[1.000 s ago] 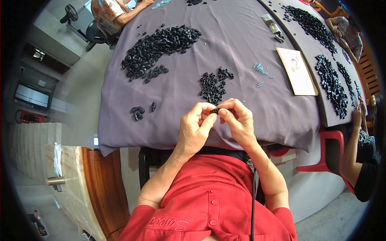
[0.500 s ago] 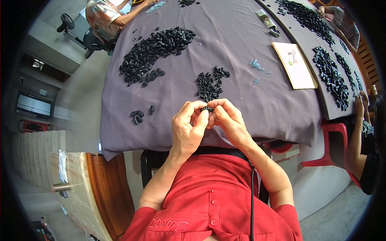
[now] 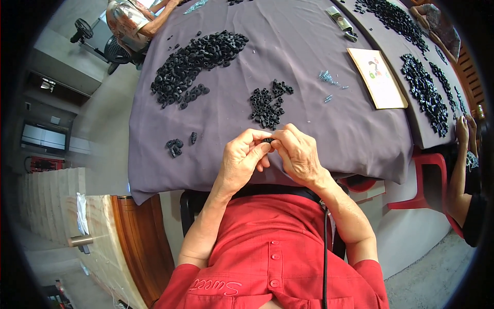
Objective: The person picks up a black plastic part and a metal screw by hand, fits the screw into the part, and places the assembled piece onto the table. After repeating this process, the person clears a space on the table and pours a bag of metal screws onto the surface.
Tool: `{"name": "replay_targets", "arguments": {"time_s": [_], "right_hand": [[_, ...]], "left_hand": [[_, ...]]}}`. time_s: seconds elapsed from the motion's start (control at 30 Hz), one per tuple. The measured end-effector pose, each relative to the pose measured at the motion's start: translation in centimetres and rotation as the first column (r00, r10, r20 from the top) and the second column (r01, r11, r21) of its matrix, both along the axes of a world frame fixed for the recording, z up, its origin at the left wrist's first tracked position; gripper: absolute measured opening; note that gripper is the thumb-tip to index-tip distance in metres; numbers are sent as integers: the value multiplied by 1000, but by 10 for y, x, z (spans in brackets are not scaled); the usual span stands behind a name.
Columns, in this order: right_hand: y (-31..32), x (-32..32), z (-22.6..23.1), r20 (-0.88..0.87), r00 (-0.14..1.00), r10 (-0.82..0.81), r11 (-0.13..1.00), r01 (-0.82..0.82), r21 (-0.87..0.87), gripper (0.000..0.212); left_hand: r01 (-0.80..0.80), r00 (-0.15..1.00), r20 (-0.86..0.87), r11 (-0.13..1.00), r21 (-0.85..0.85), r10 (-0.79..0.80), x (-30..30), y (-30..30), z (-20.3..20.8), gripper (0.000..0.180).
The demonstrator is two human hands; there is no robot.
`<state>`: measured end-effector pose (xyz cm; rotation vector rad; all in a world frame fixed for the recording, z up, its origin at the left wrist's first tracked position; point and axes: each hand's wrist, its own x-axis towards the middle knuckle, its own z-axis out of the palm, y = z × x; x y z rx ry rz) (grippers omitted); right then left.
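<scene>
Over the near edge of the cloth, my left hand (image 3: 241,160) pinches a small ribbed black plastic part (image 3: 267,140) between thumb and fingers. My right hand (image 3: 297,156) meets it from the other side, its fingers closed on the part's right end and covering much of it. Just beyond my fingertips lies a pile of small black ring-like pieces (image 3: 266,109). To the left are several ribbed black parts (image 3: 175,148) in a little cluster, with a single one (image 3: 193,138) beside them. A large heap of black ribbed pieces (image 3: 198,64) spreads farther back on the left.
Small metal springs (image 3: 328,78) lie right of the ring pile. A board with a picture (image 3: 377,80) and a tube-like packet (image 3: 338,19) sit farther right. Co-workers sit around the grey-clothed tables (image 3: 216,170); more black parts (image 3: 426,95) cover the right table. A red chair (image 3: 427,180) stands there.
My right hand has turned over the part, its knuckles now facing up, and hides more of its right end. My left hand keeps its pinch.
</scene>
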<state>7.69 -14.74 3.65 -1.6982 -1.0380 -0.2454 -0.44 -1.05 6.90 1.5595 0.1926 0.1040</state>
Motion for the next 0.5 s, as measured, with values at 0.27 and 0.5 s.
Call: {"name": "replay_targets", "arguments": {"time_s": [0.27, 0.5], "right_hand": [[-1, -1, -3, -5, 1000, 6, 994, -6, -112, 12], [-2, 0, -3, -99, 991, 88, 995, -92, -43, 18]], "left_hand": [[-123, 985, 131, 987, 99, 110, -5, -8, -15, 10], [-165, 968, 210, 979, 120, 138, -4, -12, -22, 9]]}}
